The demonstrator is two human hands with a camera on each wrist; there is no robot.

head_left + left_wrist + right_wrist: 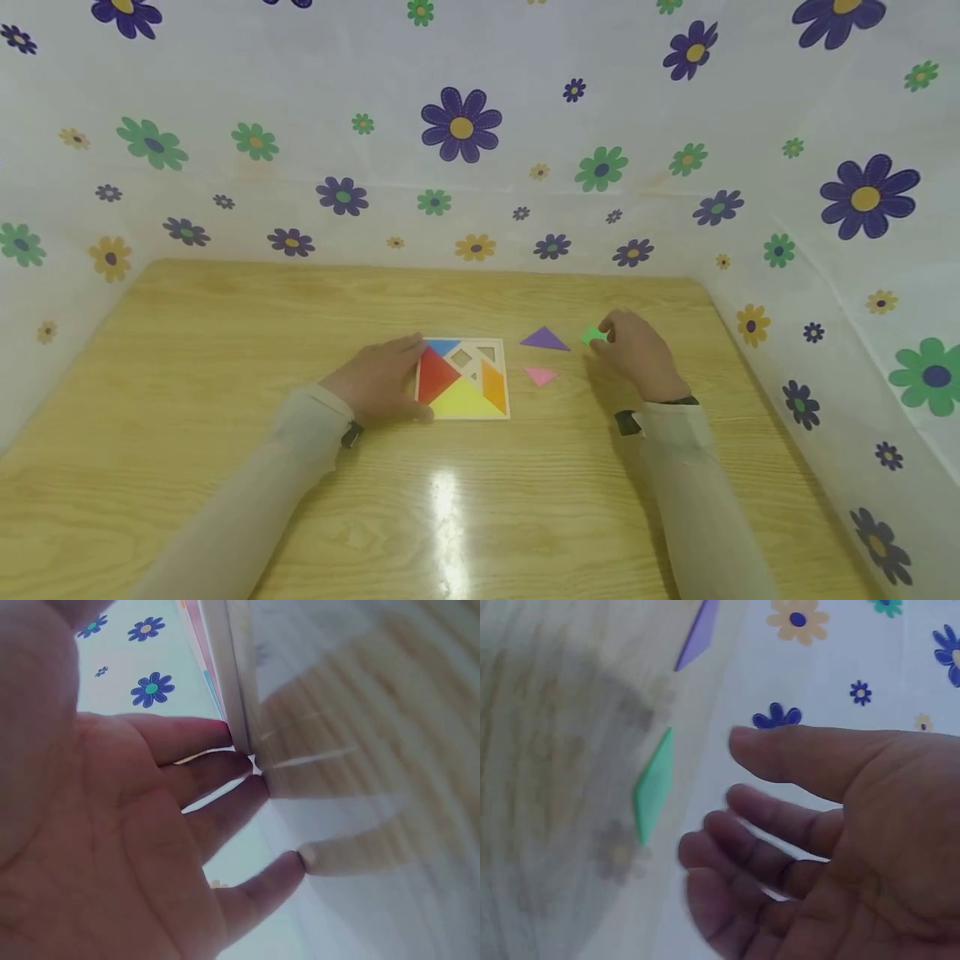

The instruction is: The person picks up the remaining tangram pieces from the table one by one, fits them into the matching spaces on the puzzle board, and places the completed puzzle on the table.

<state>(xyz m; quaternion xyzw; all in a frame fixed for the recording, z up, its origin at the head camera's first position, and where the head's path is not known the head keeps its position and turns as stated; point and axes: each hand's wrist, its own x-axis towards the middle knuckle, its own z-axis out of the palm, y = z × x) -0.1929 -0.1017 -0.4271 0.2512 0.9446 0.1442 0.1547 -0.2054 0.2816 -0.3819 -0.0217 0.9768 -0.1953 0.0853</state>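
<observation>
A square tangram tray (pixel 507 408) with a pale rim lies on the table, holding red (pixel 436 377), blue (pixel 442 347), yellow (pixel 467 400) and orange (pixel 493 387) pieces. Some of its upper right recesses show bare. My left hand (pixel 382 379) rests along the tray's left side, thumb by the near corner; in the left wrist view, fairly straight fingers (pixel 225 817) meet its edge and the tabletop. Over a green tangram piece (pixel 654 791), my right hand (pixel 637 354) hovers with thumb and fingers parted. A gap separates them from the piece in the right wrist view.
Between tray and right hand lie a purple triangle (pixel 546 339) and, nearer me, a pink triangle (pixel 541 376). The wood-grain table (pixel 337 500) meets flower-printed white sheeting (pixel 510 192) at the back and both sides.
</observation>
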